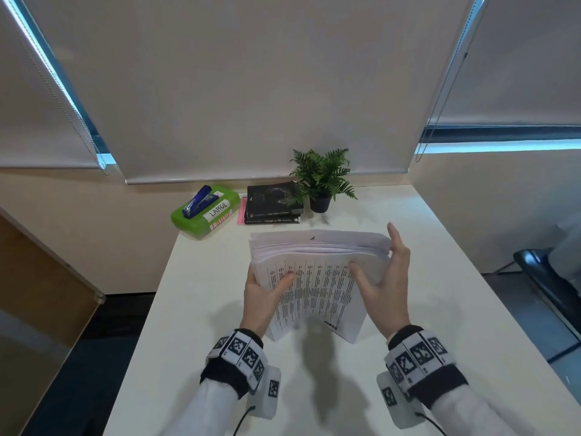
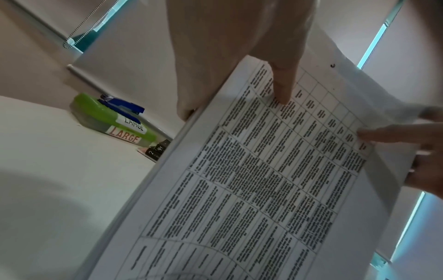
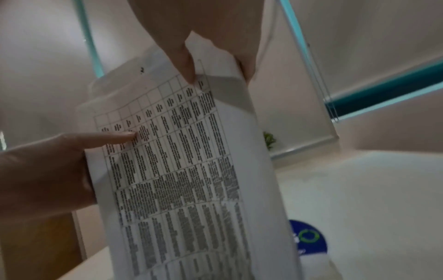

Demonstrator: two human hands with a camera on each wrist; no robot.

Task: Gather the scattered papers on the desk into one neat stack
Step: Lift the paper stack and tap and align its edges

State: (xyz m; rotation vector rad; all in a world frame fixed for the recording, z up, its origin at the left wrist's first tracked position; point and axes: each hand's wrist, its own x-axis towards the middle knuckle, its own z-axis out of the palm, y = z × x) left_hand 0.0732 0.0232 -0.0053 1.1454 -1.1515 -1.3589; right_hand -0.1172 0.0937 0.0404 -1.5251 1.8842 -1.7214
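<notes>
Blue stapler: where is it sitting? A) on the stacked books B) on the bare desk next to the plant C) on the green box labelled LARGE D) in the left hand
C: the blue stapler lies on top of the green box labelled LARGE, left of the books; both hands hold the paper stack.

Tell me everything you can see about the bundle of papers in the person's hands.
The bundle of papers is a thick sheaf of white sheets, the front one printed with a dense black table. It is held up off the white desk, tilted and bowed. The left hand grips its left edge, thumb on the print; the right hand steadies the right edge. The top edges look uneven.
</notes>
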